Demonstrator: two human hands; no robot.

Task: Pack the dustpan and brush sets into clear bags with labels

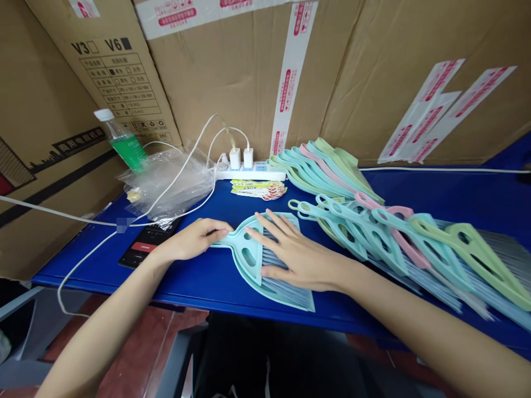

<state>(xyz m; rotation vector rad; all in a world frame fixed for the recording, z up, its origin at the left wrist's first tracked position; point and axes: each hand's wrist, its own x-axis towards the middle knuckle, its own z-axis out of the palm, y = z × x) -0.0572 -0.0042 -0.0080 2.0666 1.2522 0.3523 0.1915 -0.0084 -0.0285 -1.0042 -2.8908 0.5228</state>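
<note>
A light-blue dustpan (pixel 244 276) lies on the blue table with a matching brush (pixel 249 251) nested in it, grey bristles toward the right. My left hand (pixel 198 239) is closed around the handles at the left end. Spread flat over the bristles and the brush's upper part is my right hand (pixel 290 254), its fingers apart. To the right is a row of loose brushes (pixel 373 237) in blue, pink and green, bristles pointing right. Behind them, stacked dustpans (pixel 327 166) in the same colours lean near the cardboard.
Cardboard boxes (pixel 249 72) wall the back. A power strip (pixel 257 174) with chargers, white cables, small printed packets (pixel 259 189), clear plastic bags (pixel 170 177), a green-labelled bottle (pixel 126 146) and a phone (pixel 145 243) are at the left and centre.
</note>
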